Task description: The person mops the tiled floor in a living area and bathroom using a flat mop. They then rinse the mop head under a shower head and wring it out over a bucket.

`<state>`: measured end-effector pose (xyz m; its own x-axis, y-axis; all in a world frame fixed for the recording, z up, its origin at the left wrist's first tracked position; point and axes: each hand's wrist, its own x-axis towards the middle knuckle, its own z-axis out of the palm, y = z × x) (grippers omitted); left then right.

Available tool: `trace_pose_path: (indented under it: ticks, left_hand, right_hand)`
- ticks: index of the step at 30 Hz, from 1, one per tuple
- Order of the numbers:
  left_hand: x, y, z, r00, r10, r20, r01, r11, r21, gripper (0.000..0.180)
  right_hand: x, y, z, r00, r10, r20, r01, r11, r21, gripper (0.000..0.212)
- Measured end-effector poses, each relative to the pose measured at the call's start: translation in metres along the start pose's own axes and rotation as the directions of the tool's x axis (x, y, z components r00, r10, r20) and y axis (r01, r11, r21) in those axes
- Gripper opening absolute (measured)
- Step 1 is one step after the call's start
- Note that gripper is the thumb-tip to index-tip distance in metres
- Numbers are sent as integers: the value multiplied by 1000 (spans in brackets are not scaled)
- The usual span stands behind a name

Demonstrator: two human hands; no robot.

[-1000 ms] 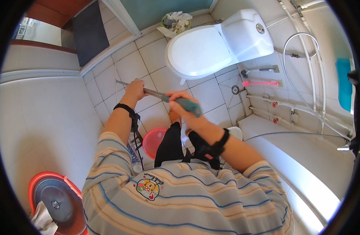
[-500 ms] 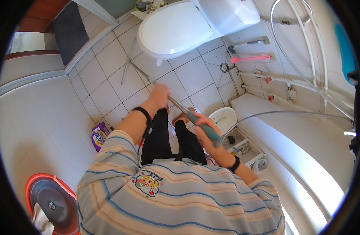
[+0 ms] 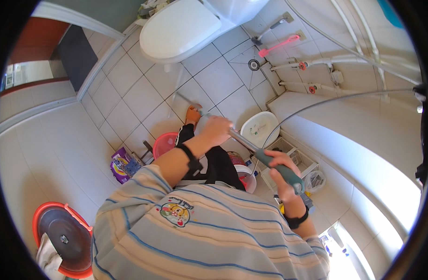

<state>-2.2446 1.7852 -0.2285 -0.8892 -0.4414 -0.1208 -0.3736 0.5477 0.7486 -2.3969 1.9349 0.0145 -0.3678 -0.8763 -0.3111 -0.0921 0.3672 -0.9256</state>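
Observation:
A long-handled floor squeegee [image 3: 245, 141] with a metal pole and grey-green grips slants across my front. My left hand [image 3: 218, 130] is wrapped round its pole near the middle. My right hand [image 3: 284, 169] closes round the thick grip at the upper end. The squeegee's far end lies over the tiled floor [image 3: 151, 95], just beyond my foot in an orange-brown slipper [image 3: 192, 115]; its thin blade is blurred and hard to make out. Black bands circle both wrists.
Ahead stands a white toilet [image 3: 179, 32], with a round floor drain [image 3: 253, 65] to its right. A white basin [image 3: 259, 129], a pink basin [image 3: 164, 144] and a storage rack [image 3: 295, 156] sit near my legs. Pipes [image 3: 326, 61] run along the right wall. An orange-rimmed tub [image 3: 65, 238] is lower left.
Both hands have moved right with the squeegee, its far end drawn back toward my feet. My view has shifted, and the pink basin and a bucket beside my legs now show.

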Motion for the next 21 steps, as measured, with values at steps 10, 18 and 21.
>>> trace_pose_path:
  ticks: [10,18,21]
  left_hand:
    - [-38,-90,-37,971,-240,-15,240,963,119,14]
    - [141,13,40,998,-40,-42,39,998,-39,14]
    - [190,54,54,999,1,44,1,999,-40,15]
  right_hand:
    - [90,26,48,967,-168,192,132,973,190,16]
    - [98,2,-107,990,143,-16,-142,989,48,14]
    - [96,-9,-152,969,197,-149,-195,980,29,15]
